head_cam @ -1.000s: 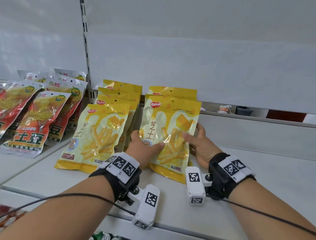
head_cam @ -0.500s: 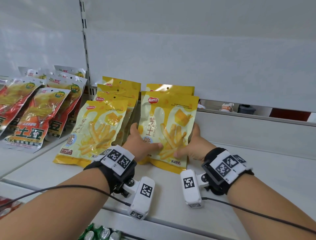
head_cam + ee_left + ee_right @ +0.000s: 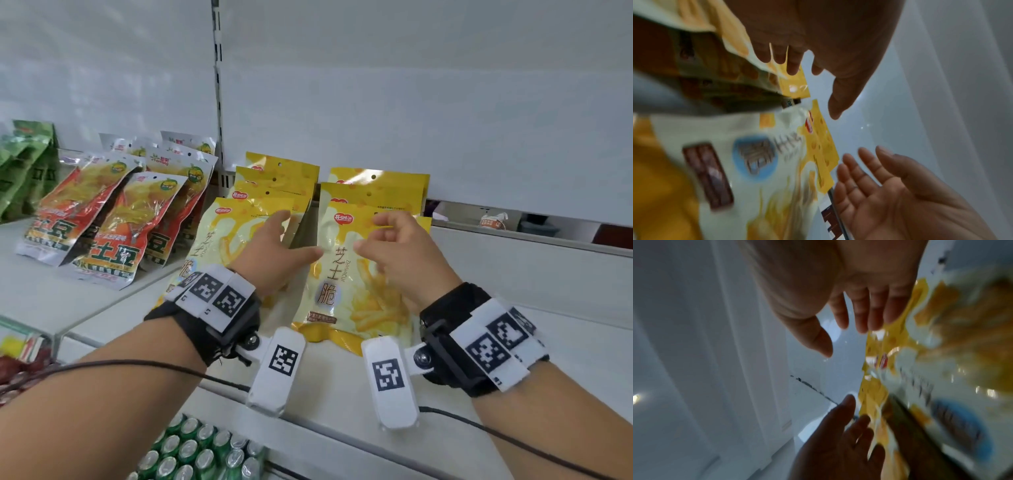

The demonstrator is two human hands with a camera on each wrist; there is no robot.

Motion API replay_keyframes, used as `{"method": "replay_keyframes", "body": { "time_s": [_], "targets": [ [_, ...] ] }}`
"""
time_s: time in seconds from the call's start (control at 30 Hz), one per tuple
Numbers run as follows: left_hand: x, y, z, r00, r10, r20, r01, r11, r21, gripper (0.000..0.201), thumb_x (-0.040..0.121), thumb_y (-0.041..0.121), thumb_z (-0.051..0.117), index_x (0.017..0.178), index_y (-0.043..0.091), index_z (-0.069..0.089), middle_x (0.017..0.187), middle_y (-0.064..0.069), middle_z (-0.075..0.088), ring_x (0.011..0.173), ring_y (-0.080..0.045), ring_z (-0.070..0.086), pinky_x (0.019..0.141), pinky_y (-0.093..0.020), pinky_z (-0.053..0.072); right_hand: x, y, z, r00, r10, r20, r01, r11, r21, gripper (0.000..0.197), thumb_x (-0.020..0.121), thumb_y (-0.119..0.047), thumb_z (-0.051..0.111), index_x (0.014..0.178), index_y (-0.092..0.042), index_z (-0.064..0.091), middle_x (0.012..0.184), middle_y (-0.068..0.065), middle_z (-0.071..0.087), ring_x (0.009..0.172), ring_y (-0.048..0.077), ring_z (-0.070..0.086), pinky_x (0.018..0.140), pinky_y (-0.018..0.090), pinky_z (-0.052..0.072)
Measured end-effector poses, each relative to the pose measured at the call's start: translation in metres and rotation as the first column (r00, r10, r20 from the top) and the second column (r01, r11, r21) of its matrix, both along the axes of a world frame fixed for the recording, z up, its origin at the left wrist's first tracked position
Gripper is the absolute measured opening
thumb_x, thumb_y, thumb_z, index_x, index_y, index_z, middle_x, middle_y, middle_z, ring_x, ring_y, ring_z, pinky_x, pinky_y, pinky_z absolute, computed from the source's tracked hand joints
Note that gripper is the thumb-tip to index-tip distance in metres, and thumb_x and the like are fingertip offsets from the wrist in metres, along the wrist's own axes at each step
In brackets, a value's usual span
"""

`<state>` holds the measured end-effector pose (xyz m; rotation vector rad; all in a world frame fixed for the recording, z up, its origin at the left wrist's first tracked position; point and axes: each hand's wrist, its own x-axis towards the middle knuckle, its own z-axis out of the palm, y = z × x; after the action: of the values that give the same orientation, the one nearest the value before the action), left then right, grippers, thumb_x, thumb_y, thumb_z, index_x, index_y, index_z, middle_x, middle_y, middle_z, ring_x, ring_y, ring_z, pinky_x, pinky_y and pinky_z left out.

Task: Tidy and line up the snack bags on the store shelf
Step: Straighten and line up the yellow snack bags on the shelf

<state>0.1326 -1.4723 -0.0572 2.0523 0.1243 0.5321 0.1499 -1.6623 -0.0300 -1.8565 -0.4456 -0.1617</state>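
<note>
Two stacks of yellow cheese-stick snack bags lean back on the white shelf (image 3: 548,342). The left stack (image 3: 236,240) and the right stack (image 3: 376,192) stand side by side, and the right stack's front bag (image 3: 339,284) is lowest. My left hand (image 3: 298,236) is open, fingers spread, over the top of the left stack's front bag and the gap between the stacks. My right hand (image 3: 370,236) hovers with loosely curled fingers at the upper part of the right front bag and holds nothing. Both wrist views are blurred; they show the left hand (image 3: 813,81) and right hand (image 3: 842,337) with straight fingers near the bag tops.
Red potato snack bags (image 3: 106,233) lie fanned on the neighbouring shelf at left, with green bags (image 3: 24,168) beyond them. A slotted upright (image 3: 217,85) divides the back panels. Green cans (image 3: 205,452) sit on the shelf below. Bare shelf stretches to the right.
Both hands have let go of the sides of the right front bag and moved up towards the bag tops. The bag stays leaning on its stack.
</note>
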Motion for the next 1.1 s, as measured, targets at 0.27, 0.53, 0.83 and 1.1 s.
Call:
{"method": "replay_keyframes", "body": {
  "time_s": [0.27,0.53,0.83,1.1],
  "targets": [
    [-0.01,0.12,0.001,0.971,0.106,-0.212,-0.082,0.989,0.121,0.082,0.079,0.02,0.07,0.147,0.033,0.026,0.143,-0.014,0.04,0.083,-0.013,0.054,0.076,-0.035,0.049,-0.009,0.094,-0.014,0.922,0.226,-0.315,-0.333,0.876,-0.347,0.015,0.084,-0.025,0.067,0.097,-0.022,0.062,0.094,0.0,0.061,0.081,0.015,0.057,0.064,0.027,0.048],
    [-0.014,0.177,-0.017,0.872,0.02,-0.489,0.18,0.916,0.358,0.125,0.058,0.04,0.087,0.147,0.038,-0.001,0.134,-0.005,0.055,0.097,-0.021,0.06,0.087,-0.037,0.049,-0.011,0.153,-0.023,0.918,0.201,-0.343,-0.383,0.674,-0.631,0.022,0.08,-0.034,0.071,0.101,-0.029,0.072,0.08,-0.02,0.058,0.071,0.002,0.053,0.064,0.018,0.047],
    [0.015,0.173,-0.025,0.914,-0.044,-0.404,0.207,0.906,0.37,0.119,0.071,0.022,0.081,0.148,0.028,-0.01,0.114,-0.007,0.055,0.071,-0.012,0.054,0.053,-0.021,0.039,-0.005,0.174,-0.021,0.965,0.063,-0.254,-0.242,0.58,-0.777,0.03,0.084,-0.034,0.066,0.11,-0.02,0.068,0.097,-0.008,0.058,0.08,0.008,0.053,0.06,0.018,0.04],
    [0.024,0.175,-0.03,0.943,-0.1,-0.317,0.197,0.936,0.291,0.13,0.063,0.023,0.087,0.148,0.026,-0.011,0.138,-0.013,0.046,0.115,-0.029,0.054,0.094,-0.04,0.048,-0.002,0.175,-0.025,0.971,-0.005,-0.241,-0.183,0.635,-0.751,0.026,0.082,-0.034,0.068,0.104,-0.021,0.066,0.085,-0.01,0.054,0.074,0.005,0.049,0.056,0.017,0.038]
  ]
}}
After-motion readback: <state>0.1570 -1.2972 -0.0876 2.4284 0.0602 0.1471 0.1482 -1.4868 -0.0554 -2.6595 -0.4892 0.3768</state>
